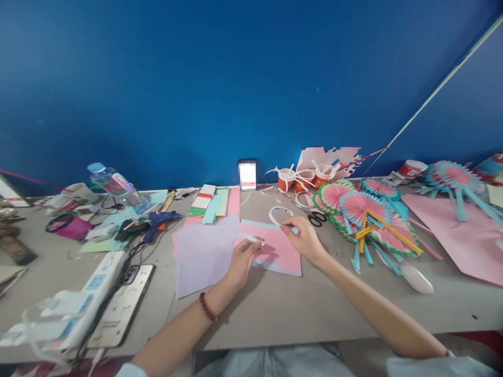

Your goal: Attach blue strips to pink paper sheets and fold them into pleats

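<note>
We're in strip handling, it seems: our left hand (241,260) pinches a white strip (247,238), our right hand (304,238) a blue-marked white loop (280,209); next calls for steady fingertips.

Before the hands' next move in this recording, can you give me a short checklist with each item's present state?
1. Short white paper strip pinched in the left hand's fingers: ok.
2. Curled white strip with blue markings held at one end by the right hand: ok.
3. Pink rectangular paper sheet with light-blue edge strips lying on the table beneath the hands: ok.
4. Black-handled scissors clear of the right hand: not ok; they lie close beside it.
5. Blue glue gun switched off: cannot tell.
6. Glue on either strip: cannot tell; too small to see.
</note>
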`<control>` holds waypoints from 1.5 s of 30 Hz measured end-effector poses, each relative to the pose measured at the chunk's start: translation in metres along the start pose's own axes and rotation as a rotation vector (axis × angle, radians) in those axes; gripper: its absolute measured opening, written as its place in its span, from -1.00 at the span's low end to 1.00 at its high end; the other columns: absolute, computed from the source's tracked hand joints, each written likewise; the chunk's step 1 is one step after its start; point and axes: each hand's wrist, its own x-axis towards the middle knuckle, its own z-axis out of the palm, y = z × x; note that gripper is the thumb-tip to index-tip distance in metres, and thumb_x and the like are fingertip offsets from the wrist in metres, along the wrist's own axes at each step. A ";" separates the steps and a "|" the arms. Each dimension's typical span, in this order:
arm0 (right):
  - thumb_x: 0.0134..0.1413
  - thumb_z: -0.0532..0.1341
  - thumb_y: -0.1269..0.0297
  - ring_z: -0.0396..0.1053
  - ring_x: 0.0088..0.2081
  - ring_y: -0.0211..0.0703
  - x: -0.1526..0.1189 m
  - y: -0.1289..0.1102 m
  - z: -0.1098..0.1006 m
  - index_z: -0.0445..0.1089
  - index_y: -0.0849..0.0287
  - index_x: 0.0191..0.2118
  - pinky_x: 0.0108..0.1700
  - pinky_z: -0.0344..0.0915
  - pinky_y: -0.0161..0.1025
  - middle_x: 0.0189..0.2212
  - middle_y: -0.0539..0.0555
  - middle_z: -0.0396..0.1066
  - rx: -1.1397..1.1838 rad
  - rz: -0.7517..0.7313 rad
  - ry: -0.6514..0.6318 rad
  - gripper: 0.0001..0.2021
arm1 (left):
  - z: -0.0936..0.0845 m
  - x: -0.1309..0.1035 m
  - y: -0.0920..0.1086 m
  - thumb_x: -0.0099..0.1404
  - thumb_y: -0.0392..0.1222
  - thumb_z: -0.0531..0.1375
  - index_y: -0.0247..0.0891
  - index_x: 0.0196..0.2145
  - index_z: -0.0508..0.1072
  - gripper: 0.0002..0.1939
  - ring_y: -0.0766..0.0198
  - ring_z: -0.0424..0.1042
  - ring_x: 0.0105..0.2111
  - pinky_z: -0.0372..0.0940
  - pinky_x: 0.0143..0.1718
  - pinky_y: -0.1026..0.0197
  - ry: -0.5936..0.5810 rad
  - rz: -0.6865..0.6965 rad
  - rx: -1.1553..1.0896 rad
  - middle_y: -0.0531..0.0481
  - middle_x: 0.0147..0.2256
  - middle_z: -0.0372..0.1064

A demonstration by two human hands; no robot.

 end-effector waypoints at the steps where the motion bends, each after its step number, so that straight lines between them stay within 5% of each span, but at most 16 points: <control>1: 0.09 0.14 0.28 0.34 -0.32 -0.10 0.005 0.006 0.001 0.36 0.14 -0.42 -0.14 0.19 -0.13 -0.44 0.06 0.44 -0.045 -0.038 0.000 -0.88 | -0.002 0.002 -0.002 -0.06 -0.08 0.38 -0.32 -0.48 0.53 -0.75 0.26 0.42 -0.35 0.27 -0.24 0.22 0.008 -0.012 0.004 -0.08 -0.37 0.48; 7: 0.10 0.13 0.32 0.32 -0.22 -0.05 0.027 0.039 0.017 0.40 0.16 -0.38 0.01 0.13 -0.04 -0.37 0.10 0.44 -0.183 -0.044 -0.073 -0.88 | -0.004 0.001 -0.001 -0.02 0.00 0.34 -0.30 -0.53 0.50 -0.72 0.31 0.38 -0.47 0.27 -0.34 0.26 -0.019 0.059 0.148 0.02 -0.53 0.42; 14: 0.02 0.16 0.40 0.30 -0.13 0.01 0.038 0.047 0.026 0.45 0.23 -0.42 0.02 0.12 -0.07 -0.33 0.18 0.45 -0.101 0.098 -0.146 -0.88 | 0.000 -0.005 0.006 -0.02 0.01 0.33 -0.28 -0.61 0.46 -0.71 0.28 0.39 -0.51 0.28 -0.41 0.24 -0.056 0.126 0.289 0.02 -0.57 0.40; 19: 0.04 0.16 0.35 0.32 -0.08 -0.03 0.037 0.016 0.025 0.47 0.22 -0.27 0.06 0.13 -0.10 -0.20 0.16 0.45 0.028 0.077 -0.186 -0.83 | -0.001 -0.004 0.003 -0.01 0.01 0.32 -0.28 -0.61 0.43 -0.70 0.28 0.40 -0.56 0.25 -0.46 0.25 -0.077 0.087 0.303 0.04 -0.62 0.38; 22: 0.11 0.11 0.21 0.40 -0.27 -0.19 0.031 -0.014 0.025 0.49 0.14 -0.32 -0.16 0.29 -0.23 -0.31 0.05 0.49 0.169 0.066 -0.310 -0.78 | 0.000 -0.004 0.004 -0.01 0.01 0.31 -0.29 -0.62 0.43 -0.70 0.33 0.35 -0.58 0.22 -0.48 0.28 -0.066 0.088 0.359 0.04 -0.62 0.38; 27: -0.06 0.25 0.13 0.35 -0.42 -0.24 0.020 -0.040 0.029 0.50 0.17 -0.38 -0.38 0.25 -0.31 -0.39 0.03 0.48 0.457 0.248 -0.524 -0.79 | 0.002 -0.006 0.004 -0.01 0.00 0.30 -0.30 -0.62 0.42 -0.71 0.35 0.29 -0.60 0.15 -0.52 0.30 -0.095 0.107 0.428 0.05 -0.63 0.36; 33: -0.11 0.25 0.23 0.25 -0.48 -0.31 0.014 -0.035 0.034 0.43 0.20 -0.49 -0.40 0.17 -0.34 -0.54 -0.04 0.38 0.604 0.375 -0.513 -0.86 | 0.001 -0.006 0.001 0.03 -0.06 0.28 -0.28 -0.64 0.42 -0.74 0.38 0.21 -0.61 0.14 -0.51 0.30 -0.126 0.228 0.591 0.08 -0.65 0.30; 38: -0.18 0.28 0.17 0.16 -0.55 -0.37 0.014 -0.028 0.037 0.38 0.19 -0.50 -0.48 0.10 -0.36 -0.61 -0.11 0.26 0.741 0.456 -0.431 -0.82 | 0.002 -0.011 0.000 0.11 -0.12 0.25 -0.23 -0.48 0.52 -0.87 0.28 0.33 -0.45 0.21 -0.40 0.26 -0.248 0.367 0.705 -0.02 -0.47 0.42; 45: -0.15 0.30 0.04 -0.11 -0.74 -0.46 -0.002 -0.026 0.009 0.33 0.17 -0.40 -0.67 -0.15 -0.40 -0.76 -0.22 0.09 0.839 0.603 -0.409 -0.69 | 0.002 -0.012 0.000 0.13 -0.24 0.19 -0.22 -0.36 0.48 -0.91 0.27 0.34 -0.39 0.21 -0.34 0.23 -0.242 0.438 0.815 -0.03 -0.38 0.43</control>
